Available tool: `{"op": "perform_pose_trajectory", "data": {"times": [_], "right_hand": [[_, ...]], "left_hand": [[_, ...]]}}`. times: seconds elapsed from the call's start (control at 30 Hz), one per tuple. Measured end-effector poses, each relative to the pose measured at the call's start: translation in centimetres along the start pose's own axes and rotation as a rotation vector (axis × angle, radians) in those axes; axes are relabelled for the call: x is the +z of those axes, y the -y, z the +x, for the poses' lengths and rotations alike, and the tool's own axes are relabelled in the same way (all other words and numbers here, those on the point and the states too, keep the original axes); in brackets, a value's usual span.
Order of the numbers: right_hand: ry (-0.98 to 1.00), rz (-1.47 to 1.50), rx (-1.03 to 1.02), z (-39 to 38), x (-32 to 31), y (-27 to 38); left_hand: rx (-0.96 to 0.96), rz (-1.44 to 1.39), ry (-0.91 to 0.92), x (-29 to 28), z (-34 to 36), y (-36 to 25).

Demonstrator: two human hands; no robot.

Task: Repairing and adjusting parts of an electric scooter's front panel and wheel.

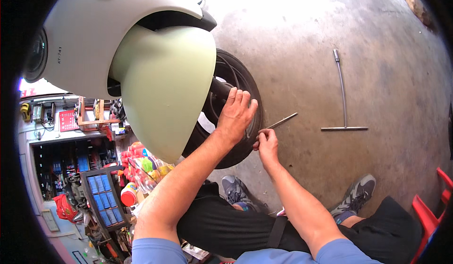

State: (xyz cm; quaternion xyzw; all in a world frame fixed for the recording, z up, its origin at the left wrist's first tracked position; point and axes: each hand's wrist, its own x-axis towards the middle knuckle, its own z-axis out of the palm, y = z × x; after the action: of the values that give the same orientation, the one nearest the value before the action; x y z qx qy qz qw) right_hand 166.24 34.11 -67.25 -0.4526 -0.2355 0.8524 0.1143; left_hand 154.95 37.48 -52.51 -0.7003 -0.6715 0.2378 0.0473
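Observation:
A white scooter body (85,42) with a pale green front mudguard (160,84) stands over its black-tyred front wheel (243,155). My left hand (236,117) lies over the wheel beside a dark fork leg (218,86), fingers bent and gripping at the wheel, partly hiding what is beneath. Just below and right of it, my right hand (267,144) pinches a slim metal rod (285,119) that points up and to the right from beside the tyre.
A T-handled tool (345,108) lies on the concrete floor (387,75). A cluttered workbench area (52,122), bagged items (151,165) and a tray of blue compartments (101,198) are at left. Red plastic (422,217) stands at lower right, near my shoe (354,195).

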Motion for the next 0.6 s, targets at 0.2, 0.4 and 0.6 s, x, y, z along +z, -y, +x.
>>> {"op": "perform_pose_trajectory", "data": {"times": [0.2, 0.4, 0.6], "right_hand": [[-0.028, -0.382, -0.500, 0.2, 1.0, 0.1], [-0.149, -0.643, -0.927, 0.1, 1.6, -1.6], [-0.032, -0.206, -0.373, 0.6, 0.8, -1.7]], "left_hand": [[-0.002, -0.036, -0.029, 0.1, 0.0, 0.3], [0.001, -0.037, -0.062, 0.0, 0.3, 0.1], [0.023, 0.057, -0.048, 0.2, 0.3, 0.0]]}}
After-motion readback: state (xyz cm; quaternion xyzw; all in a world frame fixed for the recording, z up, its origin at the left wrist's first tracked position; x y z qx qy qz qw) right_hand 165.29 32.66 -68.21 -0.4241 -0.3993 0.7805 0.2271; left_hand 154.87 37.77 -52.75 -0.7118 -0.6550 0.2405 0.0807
